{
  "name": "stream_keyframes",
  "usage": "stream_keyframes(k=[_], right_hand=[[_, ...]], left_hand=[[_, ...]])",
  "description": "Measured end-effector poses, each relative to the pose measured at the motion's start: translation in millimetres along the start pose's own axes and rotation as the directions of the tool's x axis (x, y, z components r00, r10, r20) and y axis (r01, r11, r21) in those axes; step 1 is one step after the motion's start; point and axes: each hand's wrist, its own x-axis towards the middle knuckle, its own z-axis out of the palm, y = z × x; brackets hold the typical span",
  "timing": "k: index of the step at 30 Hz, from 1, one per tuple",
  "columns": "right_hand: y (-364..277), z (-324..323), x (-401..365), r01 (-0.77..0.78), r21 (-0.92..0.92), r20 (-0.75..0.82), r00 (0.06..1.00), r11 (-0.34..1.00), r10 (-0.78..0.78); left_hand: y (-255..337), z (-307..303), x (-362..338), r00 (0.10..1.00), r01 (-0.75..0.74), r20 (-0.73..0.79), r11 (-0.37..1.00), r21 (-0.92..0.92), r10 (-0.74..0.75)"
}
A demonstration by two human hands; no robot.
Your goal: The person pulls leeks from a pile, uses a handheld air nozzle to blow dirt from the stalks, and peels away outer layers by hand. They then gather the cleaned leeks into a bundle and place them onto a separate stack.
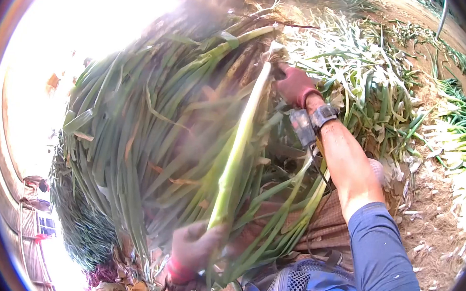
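A long pale green onion stalk (239, 146) runs from the lower middle of the view up toward the top. My left hand (196, 247), in a reddish glove, grips its leafy lower end. My right hand (294, 86), also gloved, holds its white upper end near the root. A small device is strapped to my right wrist (313, 120). Behind the stalk lies a big bundle of green onions (152, 134) with long dark leaves, resting across my lap.
A heap of cut green onions and trimmings (372, 85) covers the ground at upper right. More onions (460, 134) lie along the right edge on bare soil (433, 224). Another person (35, 186) crouches far left. Strong glare whitens the upper left.
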Motion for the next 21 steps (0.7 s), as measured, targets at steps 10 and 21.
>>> stream_keyframes(k=[10, 21], right_hand=[[49.0, 16.2, -103.5, 0.304, 0.180, 0.024, 0.949, 0.935, -0.313], [32.0, -13.8, -280.4, 0.168, 0.441, 0.225, 0.930, 0.881, -0.290]], left_hand=[[-33.4, 25.4, 32.5, 0.960, -0.280, -0.013, 0.960, -0.013, 0.279], [-15.2, 103.4, 91.5, 0.804, -0.594, 0.455, 0.554, 0.583, 0.383]])
